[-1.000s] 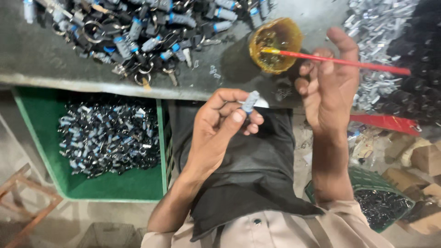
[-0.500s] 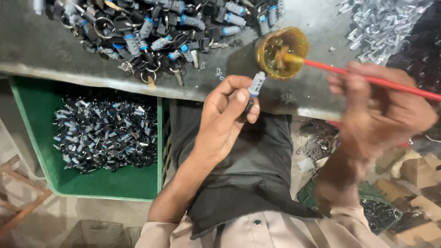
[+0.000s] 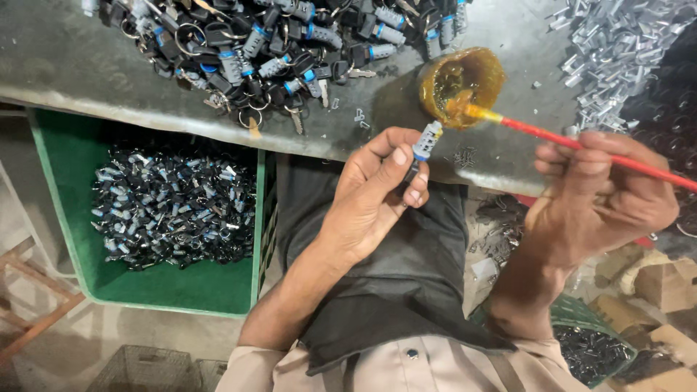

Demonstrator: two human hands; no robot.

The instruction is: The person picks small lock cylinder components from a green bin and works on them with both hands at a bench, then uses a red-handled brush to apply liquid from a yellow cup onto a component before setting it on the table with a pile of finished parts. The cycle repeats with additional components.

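My left hand [image 3: 377, 192] pinches a small lock cylinder [image 3: 425, 141] with a blue band, holding it upright near the bench edge. My right hand [image 3: 602, 199] grips a red-handled brush [image 3: 581, 144], and the brush tip rests inside a small amber pot of yellow grease [image 3: 461, 80] on the grey bench [image 3: 87, 65]. The cylinder is just left of and below the pot.
A heap of lock cylinders with keys and rings [image 3: 276, 43] covers the bench's far side. Silver metal parts [image 3: 617, 51] pile at the right. A green crate [image 3: 174, 287] of dark lock parts sits below left; another green basket [image 3: 592, 348] lies lower right.
My right hand swung right and lowered the brush tip into the grease pot. My left hand lifted the cylinder slightly toward the bench edge.
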